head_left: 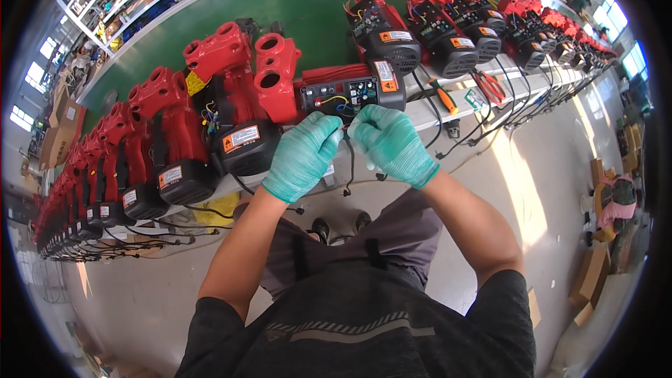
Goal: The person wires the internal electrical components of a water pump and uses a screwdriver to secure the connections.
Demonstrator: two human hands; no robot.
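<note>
Both hands wear pale green knit gloves and meet in front of a red motor unit [276, 77] lying on its side. Its open black control panel [341, 98] faces me, showing a circuit board and a few coloured wires. My left hand [305, 154] is closed in a pinch at the panel's lower edge. Close beside it, my right hand [392, 141] pinches too, fingertips almost touching the left's. Whatever small thing lies between the fingertips is too hidden to name. A black power cord [348, 168] hangs down just below them.
Rows of similar red units [185, 147] with black end caps line the green-topped bench [315, 10] on both sides. To the right lie an orange-handled screwdriver [444, 96] and red-handled pliers [490, 87]. Cords dangle over the edge. Another person [616, 203] is at far right.
</note>
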